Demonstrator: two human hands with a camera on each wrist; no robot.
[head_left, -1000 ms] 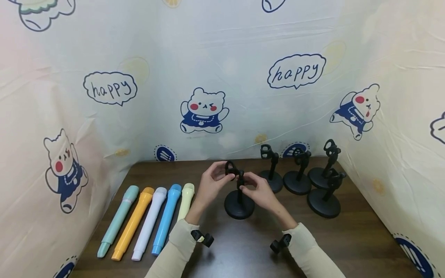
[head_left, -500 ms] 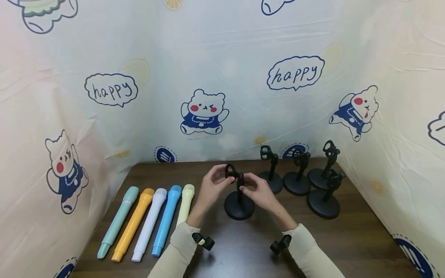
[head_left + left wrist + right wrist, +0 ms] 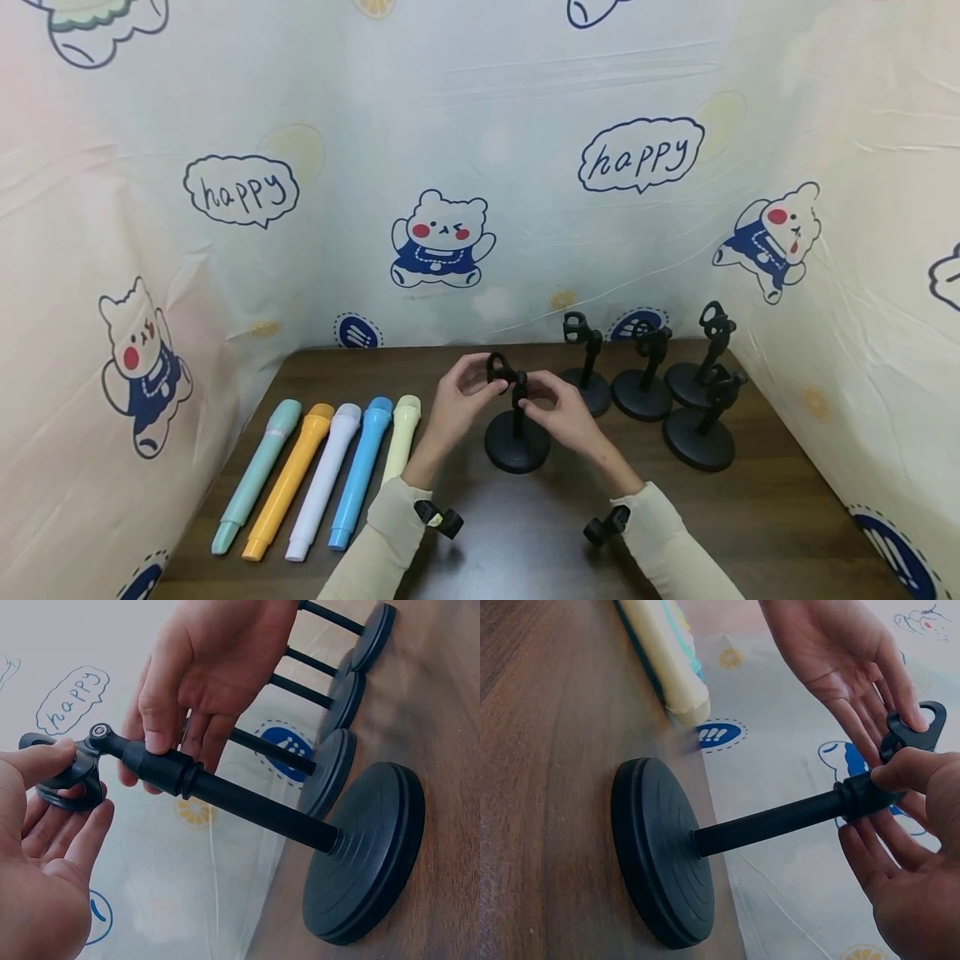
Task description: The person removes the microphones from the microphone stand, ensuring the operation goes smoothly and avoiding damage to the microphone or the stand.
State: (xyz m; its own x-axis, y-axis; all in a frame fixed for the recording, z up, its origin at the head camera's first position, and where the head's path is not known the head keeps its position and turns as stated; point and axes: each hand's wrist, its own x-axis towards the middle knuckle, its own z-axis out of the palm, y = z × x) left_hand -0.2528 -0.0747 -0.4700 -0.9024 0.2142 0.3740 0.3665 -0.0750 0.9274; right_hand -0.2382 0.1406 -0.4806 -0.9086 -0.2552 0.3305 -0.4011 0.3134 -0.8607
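Observation:
A black microphone stand [image 3: 517, 446] with a round base stands upright mid-table in the head view. My left hand [image 3: 461, 396] pinches the ring-shaped clip [image 3: 71, 776] at its top between thumb and fingers. Just below the joint, my right hand [image 3: 558, 408] grips the collar [image 3: 161, 769] of the pole, thumb on the near side and fingers behind. In the right wrist view the stand's base [image 3: 664, 851] sits flat on the wooden table, and the bare pole [image 3: 772, 821] runs from it up to my right fingers.
Several more black stands [image 3: 697, 437] are grouped at the back right. On the left lie several microphone-shaped sticks in a row: teal [image 3: 255, 479], orange [image 3: 288, 483], white [image 3: 322, 483], blue [image 3: 360, 475] and pale yellow [image 3: 402, 437]. A printed cloth [image 3: 525, 275] walls the table [image 3: 510, 542].
Both hands keep the same hold on the stand, which stays in place. The whole head view shifts only slightly.

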